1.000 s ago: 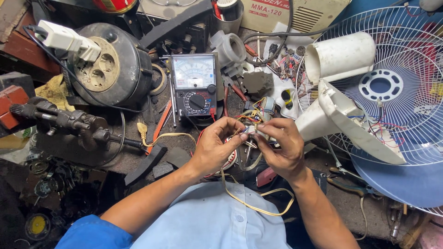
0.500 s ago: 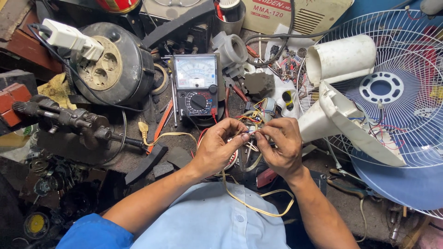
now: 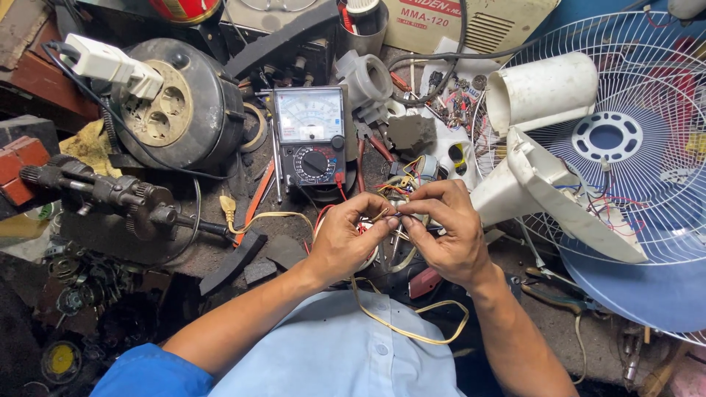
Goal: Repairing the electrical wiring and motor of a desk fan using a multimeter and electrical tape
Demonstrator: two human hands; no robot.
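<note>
My left hand (image 3: 346,239) and my right hand (image 3: 445,231) meet over the cluttered bench, fingertips pinched together on thin wire ends (image 3: 388,215). The wires run from a small coil-wound fan motor part (image 3: 412,173) lying just beyond my fingers. A yellow flat cable (image 3: 412,323) loops below my wrists and across my lap. An analog multimeter (image 3: 312,132) with a round dial stands right behind my left hand, its red lead trailing toward my fingers.
A white fan housing (image 3: 544,147) lies on a wire fan guard (image 3: 647,110) and blue fan base (image 3: 632,287) at right. A black cable reel with sockets (image 3: 173,117) and a geared shaft (image 3: 103,195) sit at left. Pliers (image 3: 559,290) lie near my right forearm.
Both hands stayed together on the wires and shifted only slightly; the fingers keep working the wire ends.
</note>
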